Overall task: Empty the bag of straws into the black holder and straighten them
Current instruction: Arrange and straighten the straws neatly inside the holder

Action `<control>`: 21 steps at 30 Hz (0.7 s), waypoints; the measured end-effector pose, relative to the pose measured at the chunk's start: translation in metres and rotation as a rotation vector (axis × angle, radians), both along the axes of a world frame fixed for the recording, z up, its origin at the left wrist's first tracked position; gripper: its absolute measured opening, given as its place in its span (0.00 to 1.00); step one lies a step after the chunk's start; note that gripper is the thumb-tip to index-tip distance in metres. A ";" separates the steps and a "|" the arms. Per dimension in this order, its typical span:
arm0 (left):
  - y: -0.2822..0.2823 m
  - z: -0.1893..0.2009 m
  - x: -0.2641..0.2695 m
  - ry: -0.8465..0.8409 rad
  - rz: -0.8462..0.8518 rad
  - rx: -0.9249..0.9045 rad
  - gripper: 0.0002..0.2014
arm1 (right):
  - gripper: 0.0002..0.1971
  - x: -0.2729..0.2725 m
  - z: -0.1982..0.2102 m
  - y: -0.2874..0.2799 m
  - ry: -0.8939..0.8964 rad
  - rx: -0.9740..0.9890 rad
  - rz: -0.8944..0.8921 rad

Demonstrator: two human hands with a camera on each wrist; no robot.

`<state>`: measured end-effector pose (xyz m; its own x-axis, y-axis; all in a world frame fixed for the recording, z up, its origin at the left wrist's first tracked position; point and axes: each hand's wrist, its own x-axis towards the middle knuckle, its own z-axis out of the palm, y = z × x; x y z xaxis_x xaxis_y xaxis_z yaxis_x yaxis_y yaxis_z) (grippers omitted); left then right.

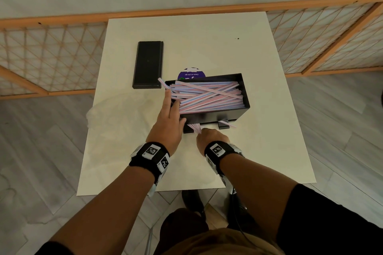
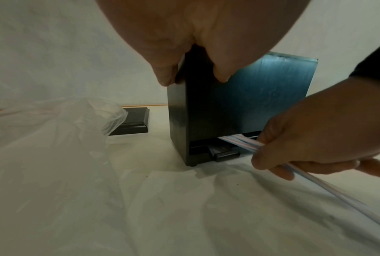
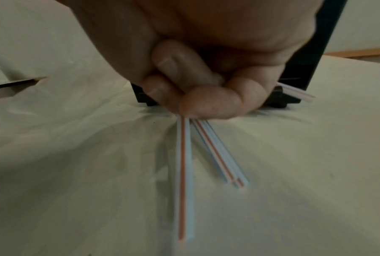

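Two hands: left gripping holder, right pinching straws; label perhaps "Clean as you go".

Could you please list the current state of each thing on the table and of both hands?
black holder: lid off, open, full of crossed straws.
straws: jumbled; a few stick out of the bottom slot.
lid: lying flat, apart from the holder.
plastic bag: empty, crumpled on the table.
left hand: steadies the holder's left end.
right hand: pinches straws at the slot.

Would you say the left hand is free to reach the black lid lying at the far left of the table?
Probably yes: nothing stands between the left hand and the black lid, though it first has to let go of the black holder.
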<state>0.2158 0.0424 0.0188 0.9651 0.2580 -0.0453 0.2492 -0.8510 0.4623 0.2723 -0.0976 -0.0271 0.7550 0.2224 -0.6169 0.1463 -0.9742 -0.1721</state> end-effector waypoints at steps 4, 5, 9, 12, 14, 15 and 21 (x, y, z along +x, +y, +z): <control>0.000 0.001 -0.001 -0.018 -0.005 0.012 0.29 | 0.14 -0.003 0.011 -0.018 0.005 -0.097 0.197; 0.000 0.001 -0.001 -0.020 -0.006 0.016 0.29 | 0.13 -0.005 0.015 -0.025 0.017 -0.111 0.230; 0.001 -0.001 -0.002 -0.016 -0.005 0.011 0.29 | 0.14 -0.017 0.035 -0.061 0.070 -0.162 0.289; 0.002 -0.001 -0.002 -0.040 -0.009 -0.003 0.29 | 0.16 -0.029 0.053 -0.085 0.100 -0.178 0.323; 0.003 0.000 -0.002 -0.047 -0.020 -0.020 0.29 | 0.16 -0.036 0.070 -0.096 0.099 -0.182 0.388; 0.003 0.001 -0.003 -0.053 -0.029 -0.035 0.28 | 0.16 -0.039 0.082 -0.099 0.097 -0.172 0.416; 0.009 0.029 -0.005 -0.286 0.156 -0.288 0.27 | 0.18 -0.015 0.177 -0.086 -0.066 -0.006 0.481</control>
